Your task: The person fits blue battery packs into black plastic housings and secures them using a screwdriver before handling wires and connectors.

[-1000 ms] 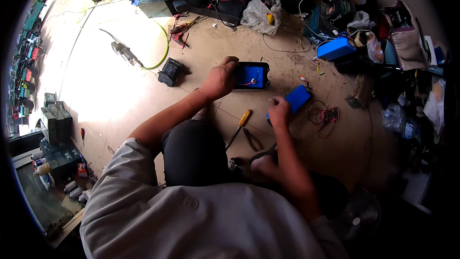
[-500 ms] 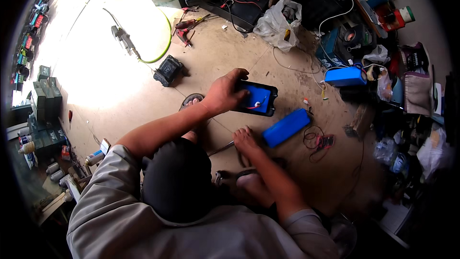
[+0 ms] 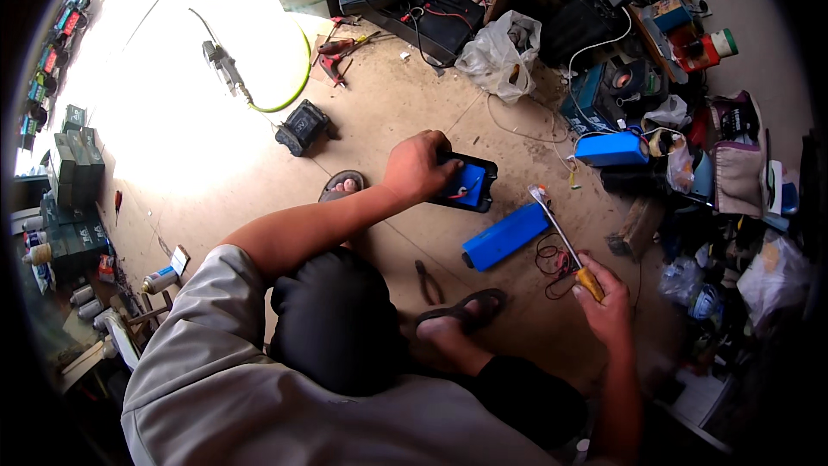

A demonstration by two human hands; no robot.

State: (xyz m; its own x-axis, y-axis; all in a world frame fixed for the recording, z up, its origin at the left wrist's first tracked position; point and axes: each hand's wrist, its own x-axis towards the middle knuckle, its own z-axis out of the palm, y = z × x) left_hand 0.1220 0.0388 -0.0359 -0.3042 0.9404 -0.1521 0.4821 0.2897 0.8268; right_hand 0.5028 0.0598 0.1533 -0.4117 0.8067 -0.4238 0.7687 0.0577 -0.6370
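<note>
My left hand point(image 3: 419, 166) is closed on the near-left end of a black open case point(image 3: 486, 198), its thumb over the rim. Inside lies a blue wrapped block point(image 3: 469, 183) with a short red wire. In my right hand point(image 3: 605, 298) is a screwdriver point(image 3: 564, 240), gripped by its yellow handle. Its shaft points up and left, the tip beside a small white and orange piece. Just left of that shaft, a long blue battery pack point(image 3: 507, 236) lies on the floor. Pliers point(image 3: 428, 283) rest on the floor near my sandalled foot point(image 3: 466, 311).
A black case part point(image 3: 304, 128) lies ahead, with red-handled tools point(image 3: 335, 56) beyond. A red meter with thin leads sits behind the screwdriver. Another blue pack point(image 3: 612, 148), a plastic bag point(image 3: 500, 56) and cluttered goods line the right. Dark boxes point(image 3: 76, 164) stack at left.
My right hand has swung from near my feet out to the right, now with the screwdriver plainly in it. The pliers have come into sight. My left hand stays on the case.
</note>
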